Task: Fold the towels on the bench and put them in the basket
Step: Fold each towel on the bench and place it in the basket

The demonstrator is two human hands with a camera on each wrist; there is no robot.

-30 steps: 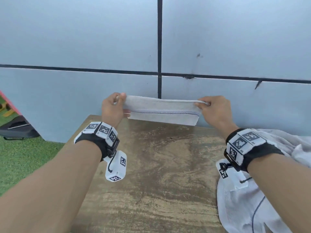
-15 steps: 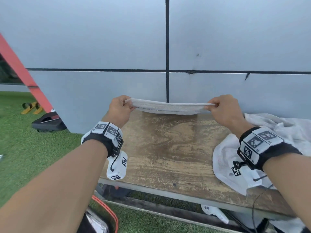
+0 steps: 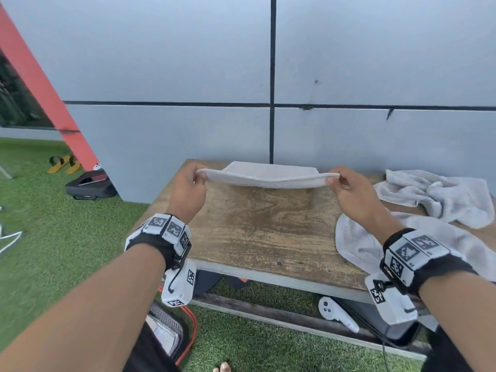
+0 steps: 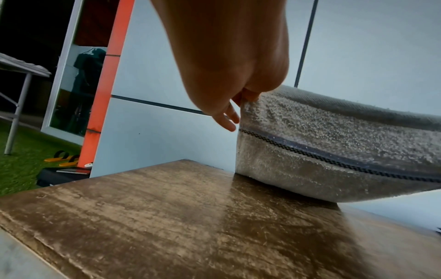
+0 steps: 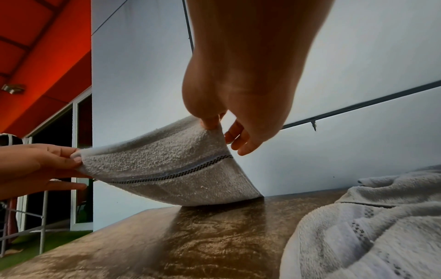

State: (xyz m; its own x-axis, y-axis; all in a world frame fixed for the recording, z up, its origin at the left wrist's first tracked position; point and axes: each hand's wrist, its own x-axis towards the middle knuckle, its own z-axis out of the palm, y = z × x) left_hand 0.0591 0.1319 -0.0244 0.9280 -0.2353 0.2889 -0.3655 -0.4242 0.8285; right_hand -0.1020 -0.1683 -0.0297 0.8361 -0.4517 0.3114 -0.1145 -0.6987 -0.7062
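Note:
A folded white towel [image 3: 268,176] with a dark stitched stripe [image 4: 334,160] is stretched between both hands above the far part of the wooden bench [image 3: 263,232]. Its lower edge touches the bench top [image 5: 214,236]. My left hand [image 3: 189,187] pinches the towel's left end [image 4: 248,102]. My right hand [image 3: 349,191] pinches the right end [image 5: 211,126]. Two unfolded white towels lie on the bench at the right: one [image 3: 440,194] crumpled by the wall, one [image 3: 359,242] under my right forearm. A mesh basket rim with orange trim [image 3: 171,326] shows at the bottom, below my left forearm.
A grey panelled wall [image 3: 349,76] stands right behind the bench. Green turf [image 3: 67,237] lies to the left, with a black case [image 3: 90,185], yellow sandals [image 3: 63,163] and an orange post [image 3: 45,95]. A white controller [image 3: 336,312] rests on the bench's lower rail.
The view has tilted down and back, showing the bench's front edge and the ground. The towel has swung from hanging upright to nearly flat, low over the bench. Both hands keep their pinch.

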